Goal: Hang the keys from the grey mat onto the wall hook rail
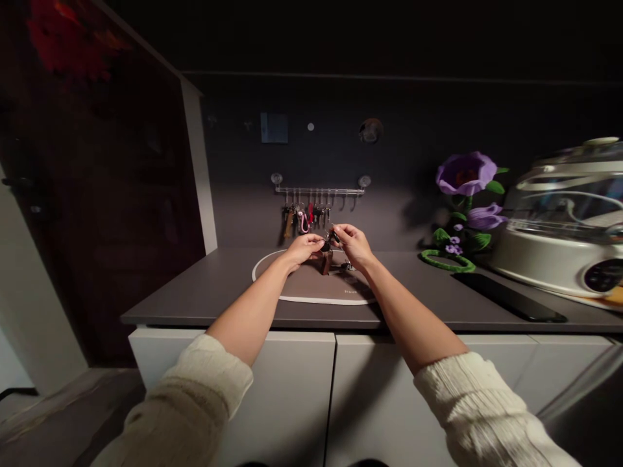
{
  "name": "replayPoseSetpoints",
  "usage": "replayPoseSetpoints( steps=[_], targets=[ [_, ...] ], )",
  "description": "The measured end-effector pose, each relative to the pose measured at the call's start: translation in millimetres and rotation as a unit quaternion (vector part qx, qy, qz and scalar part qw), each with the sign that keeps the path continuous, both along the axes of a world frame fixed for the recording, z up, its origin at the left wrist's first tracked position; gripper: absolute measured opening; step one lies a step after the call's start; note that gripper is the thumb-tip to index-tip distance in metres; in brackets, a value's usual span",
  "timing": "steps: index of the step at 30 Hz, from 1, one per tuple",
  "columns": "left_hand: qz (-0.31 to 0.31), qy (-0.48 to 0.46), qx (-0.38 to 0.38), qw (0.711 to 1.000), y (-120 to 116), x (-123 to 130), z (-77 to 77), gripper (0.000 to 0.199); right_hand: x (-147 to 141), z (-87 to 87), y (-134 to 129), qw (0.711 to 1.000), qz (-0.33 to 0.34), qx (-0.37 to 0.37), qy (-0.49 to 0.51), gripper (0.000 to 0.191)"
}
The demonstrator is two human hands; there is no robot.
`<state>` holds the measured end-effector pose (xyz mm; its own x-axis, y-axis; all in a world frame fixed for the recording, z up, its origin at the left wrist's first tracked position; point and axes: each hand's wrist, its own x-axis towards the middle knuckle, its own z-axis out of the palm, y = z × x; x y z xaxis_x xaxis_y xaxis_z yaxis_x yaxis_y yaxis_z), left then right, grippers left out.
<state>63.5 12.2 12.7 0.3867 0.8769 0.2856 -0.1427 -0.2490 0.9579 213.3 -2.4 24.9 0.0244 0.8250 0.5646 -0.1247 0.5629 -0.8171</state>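
Past the dark door (156, 194), where I stand looking on, a person's left hand (304, 246) pinches a small dark bunch of keys (327, 246) above a brown oval mat (311, 285) on the grey counter (195, 285). A brown tag (327, 263) shows just below; other keys (318, 211) hang from a wall rail (321, 191) behind. The right hand (354, 244) pinches the bunch's other side. Farther right: a purple flower (464, 174), a black phone (509, 297) lying flat, and a white appliance (540, 250).
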Motion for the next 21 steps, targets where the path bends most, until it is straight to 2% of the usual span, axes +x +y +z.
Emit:
replayPoseSetpoints(
  steps=[5,13,17,21],
  targets=[
    [-0.006,0.014,0.062,0.998,3.5,0.7,-1.7,0.028,-0.5,-0.2,-2.7,1.000,0.002,-0.015,0.008,0.036],
    [0.070,0.002,0.073,0.995,-0.4,3.7,0.7,0.018,-0.8,0.6,0.8,0.999,-0.009,-0.015,0.036,0.035],
    [0.112,-0.004,0.081,0.990,2.6,6.5,0.3,0.012,-2.0,10.4,-0.3,0.998,-0.006,-0.027,0.054,0.035],
    [0.185,0.025,0.174,0.967,8.2,7.6,-4.2,0.011,-1.1,25.1,0.2,0.997,-0.022,-0.043,0.063,0.034]
  ],
)
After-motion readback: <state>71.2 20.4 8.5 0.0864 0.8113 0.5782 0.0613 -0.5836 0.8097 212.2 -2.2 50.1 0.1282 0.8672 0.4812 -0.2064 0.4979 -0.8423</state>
